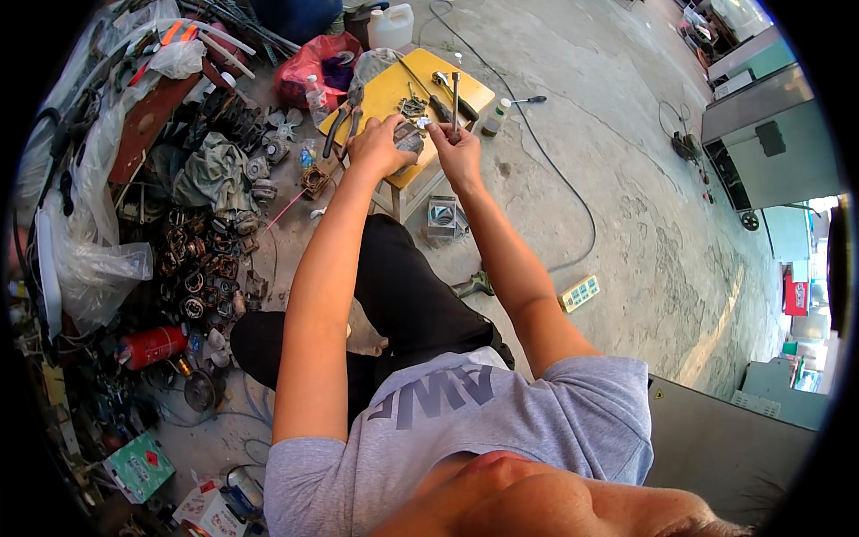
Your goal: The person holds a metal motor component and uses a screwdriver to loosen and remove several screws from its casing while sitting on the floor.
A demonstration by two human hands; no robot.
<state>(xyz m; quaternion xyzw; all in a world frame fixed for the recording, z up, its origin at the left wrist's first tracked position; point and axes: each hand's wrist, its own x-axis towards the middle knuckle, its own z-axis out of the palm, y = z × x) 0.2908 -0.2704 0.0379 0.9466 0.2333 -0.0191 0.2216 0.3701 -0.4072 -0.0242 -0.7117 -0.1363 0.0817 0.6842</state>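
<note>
Both my arms reach forward to a small yellow-topped table (461, 79). My left hand (378, 148) is curled around a dark grey blocky metal part (409, 138) at the table's near edge. Close on its right, my right hand (458, 157) grips a socket driver (455, 97), whose metal shaft points up and away from me. A small whitish piece (423, 123) shows between the hands; whether the fingers touch it is unclear. Beyond them lie small metal parts (412, 106) and an adjustable wrench (442, 80). Dark-handled pliers (344, 123) rest at the table's left side.
Scrap motor parts (210, 268) are heaped at the left, with a red cylinder (154, 347) nearer me. A bottle (496, 117) stands right of the table. A metal housing (441, 217), a power tool (474, 285) and a power strip (579, 293) sit on the floor. A cable (573, 188) curves across the concrete.
</note>
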